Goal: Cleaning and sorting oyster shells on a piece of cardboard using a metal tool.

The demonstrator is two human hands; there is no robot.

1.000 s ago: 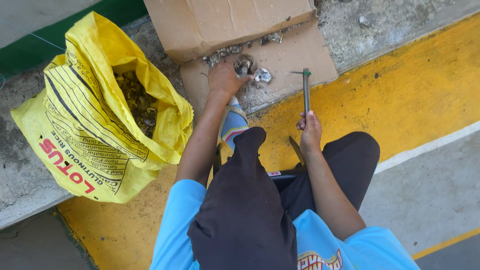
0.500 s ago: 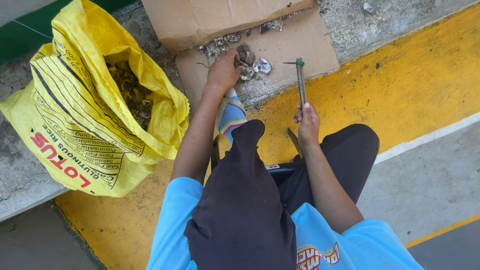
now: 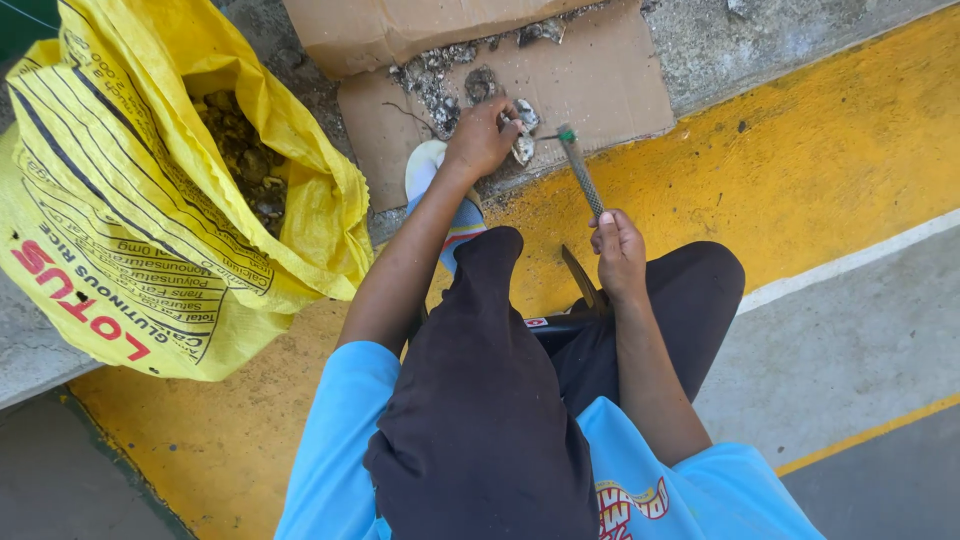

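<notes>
Since the earlier frame the metal rod (image 3: 581, 173) has tilted, its tip now close to the shell pieces (image 3: 522, 132) on the cardboard (image 3: 610, 85). The right hand (image 3: 619, 252) is clenched around the rod. The left hand (image 3: 483, 140) grasps the shells, right of the yellow sack (image 3: 150, 200).

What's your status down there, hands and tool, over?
Left hand gripping a rough shell lump on cardboard. Right hand gripping a metal rod, tip at the lump. Nothing between them.
</notes>
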